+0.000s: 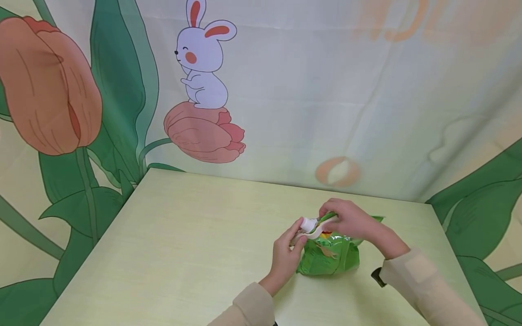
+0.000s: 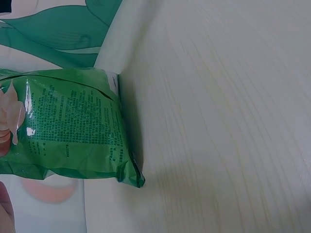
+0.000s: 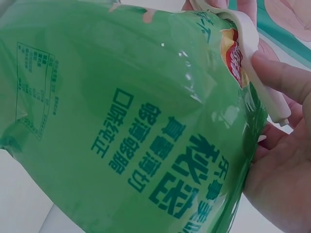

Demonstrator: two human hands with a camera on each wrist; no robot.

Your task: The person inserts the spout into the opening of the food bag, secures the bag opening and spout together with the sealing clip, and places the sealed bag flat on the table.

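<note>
A green snack bag (image 1: 332, 260) printed with Chinese characters is upright near the table's far right part, its top gathered at a white bag clip (image 1: 315, 233). On the clip is a white spout cap (image 1: 308, 224). My left hand (image 1: 285, 253) pinches the clip's cap end between thumb and fingers. At the other end, my right hand (image 1: 351, 219) grips the clip and the bag's top. The right wrist view shows the pale clip (image 3: 249, 39) across the bag's edge, with my right thumb on it. Only a sliver of my left hand (image 2: 6, 213) shows in the left wrist view.
The pale wood-grain table (image 1: 183, 244) extends left of the bag. Behind it hangs a curtain (image 1: 285, 90) printed with a rabbit and tulips, meeting the table's back edge. A dark wristband (image 1: 379, 277) shows under the right sleeve (image 1: 424, 280).
</note>
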